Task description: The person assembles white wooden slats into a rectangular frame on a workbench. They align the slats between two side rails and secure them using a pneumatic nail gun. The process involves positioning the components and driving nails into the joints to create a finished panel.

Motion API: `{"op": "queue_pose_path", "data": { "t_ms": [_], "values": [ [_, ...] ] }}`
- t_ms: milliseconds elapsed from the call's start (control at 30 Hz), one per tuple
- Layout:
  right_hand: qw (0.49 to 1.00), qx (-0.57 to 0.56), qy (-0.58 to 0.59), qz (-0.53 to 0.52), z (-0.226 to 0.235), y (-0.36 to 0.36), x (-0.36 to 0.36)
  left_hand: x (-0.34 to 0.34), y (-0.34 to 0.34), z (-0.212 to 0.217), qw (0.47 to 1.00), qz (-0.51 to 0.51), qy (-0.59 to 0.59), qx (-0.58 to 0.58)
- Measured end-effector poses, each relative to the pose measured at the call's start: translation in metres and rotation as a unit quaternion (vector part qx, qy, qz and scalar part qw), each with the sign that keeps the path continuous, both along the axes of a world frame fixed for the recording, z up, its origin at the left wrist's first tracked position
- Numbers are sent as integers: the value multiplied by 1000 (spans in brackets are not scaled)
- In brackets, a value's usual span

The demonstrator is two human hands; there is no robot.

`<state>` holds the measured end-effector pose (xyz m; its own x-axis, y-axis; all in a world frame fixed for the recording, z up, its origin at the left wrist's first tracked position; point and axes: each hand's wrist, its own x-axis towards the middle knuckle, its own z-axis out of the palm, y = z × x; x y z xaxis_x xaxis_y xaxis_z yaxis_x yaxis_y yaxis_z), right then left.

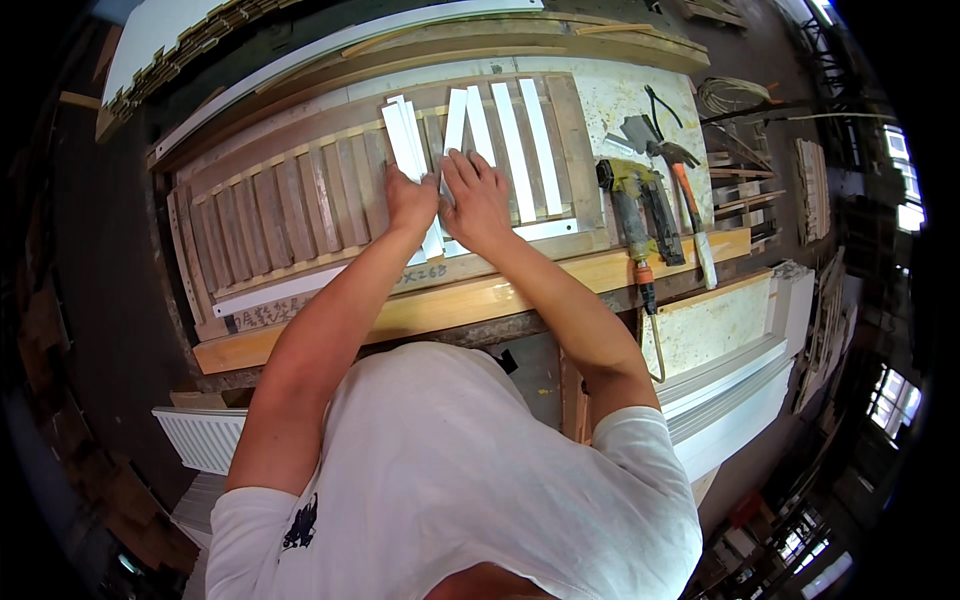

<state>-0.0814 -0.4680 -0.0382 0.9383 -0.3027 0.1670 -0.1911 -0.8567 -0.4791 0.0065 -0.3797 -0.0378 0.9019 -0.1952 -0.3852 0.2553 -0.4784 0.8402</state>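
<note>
The left hand [411,203] curls mostly closed around a bundle of white slats [402,135], lying on the slotted wooden frame [585,130] just right of its middle. The right hand [477,203] spreads loosely over loose white strips [479,125] there; its grip is unclear. All look light, fairly stiff, perhaps slick, best held mid-length by the edges. They are narrow, straight and plain; two parallel strips [507,140] lie nearer the frame's right end.

Fingers [463,172] on white slats [404,140], wooden frame [582,150] beneath
</note>
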Motion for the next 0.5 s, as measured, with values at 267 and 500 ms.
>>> {"op": "queue_pose_path", "data": {
  "t_ms": [267,500],
  "values": [
    [995,-43,64,67,-13,-13,9,8,3,-8,996,-37,-16,76],
    [996,-48,59,38,-3,-4,0,18,32,-23,999,13,-17,24]
  ]
}}
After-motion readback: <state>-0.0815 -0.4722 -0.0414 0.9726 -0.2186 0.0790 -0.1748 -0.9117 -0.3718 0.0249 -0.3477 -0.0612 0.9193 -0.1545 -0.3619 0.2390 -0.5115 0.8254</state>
